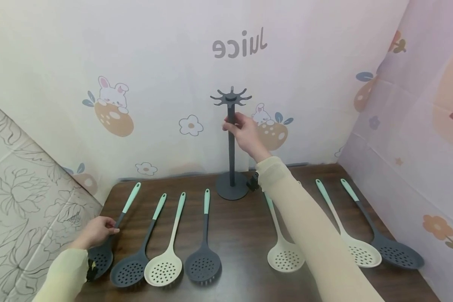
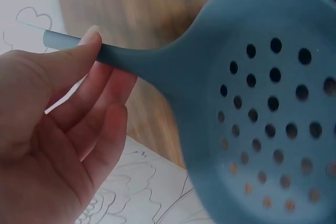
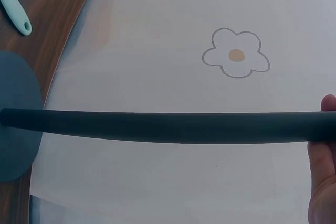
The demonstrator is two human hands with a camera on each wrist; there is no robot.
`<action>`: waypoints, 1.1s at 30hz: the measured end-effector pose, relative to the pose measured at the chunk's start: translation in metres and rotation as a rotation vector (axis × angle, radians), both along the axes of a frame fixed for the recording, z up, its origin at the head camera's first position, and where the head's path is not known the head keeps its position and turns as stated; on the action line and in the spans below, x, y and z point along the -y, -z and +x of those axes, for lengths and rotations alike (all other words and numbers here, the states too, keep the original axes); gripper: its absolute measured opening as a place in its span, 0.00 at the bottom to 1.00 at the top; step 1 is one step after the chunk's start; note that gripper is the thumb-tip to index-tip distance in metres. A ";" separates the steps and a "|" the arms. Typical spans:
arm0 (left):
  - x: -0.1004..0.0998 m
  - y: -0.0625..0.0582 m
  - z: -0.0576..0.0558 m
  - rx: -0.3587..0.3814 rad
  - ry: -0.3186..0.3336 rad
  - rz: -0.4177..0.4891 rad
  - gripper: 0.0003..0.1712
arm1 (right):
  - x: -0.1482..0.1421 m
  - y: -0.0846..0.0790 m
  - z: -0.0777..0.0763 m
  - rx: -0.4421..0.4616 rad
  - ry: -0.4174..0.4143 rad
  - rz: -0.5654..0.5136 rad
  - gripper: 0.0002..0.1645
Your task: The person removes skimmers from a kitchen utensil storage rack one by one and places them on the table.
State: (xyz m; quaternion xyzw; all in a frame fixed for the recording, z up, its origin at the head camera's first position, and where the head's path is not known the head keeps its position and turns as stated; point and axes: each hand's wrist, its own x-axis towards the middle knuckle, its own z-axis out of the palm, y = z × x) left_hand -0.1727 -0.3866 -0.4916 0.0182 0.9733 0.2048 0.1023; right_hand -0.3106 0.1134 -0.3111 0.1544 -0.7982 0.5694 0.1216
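At the table's left end, my left hand pinches the handle of a dark grey skimmer between thumb and fingers, just above its perforated bowl. The skimmer's grip is mint green. My right hand holds the upper pole of a dark grey utensil stand near the back wall, its fingers and thumb round the pole below the ring of hooks. Nothing hangs from the hooks. In the right wrist view only the edge of that hand shows beside the pole.
Right of my left hand lie a dark skimmer, a cream skimmer and another dark skimmer. More lie to the right: two cream ones, partly behind my right sleeve, and a dark one. Printed cloth walls the brown table.
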 end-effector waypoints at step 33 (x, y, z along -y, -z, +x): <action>-0.023 0.007 0.002 0.026 -0.113 -0.204 0.10 | -0.002 0.000 0.001 0.012 -0.006 0.013 0.13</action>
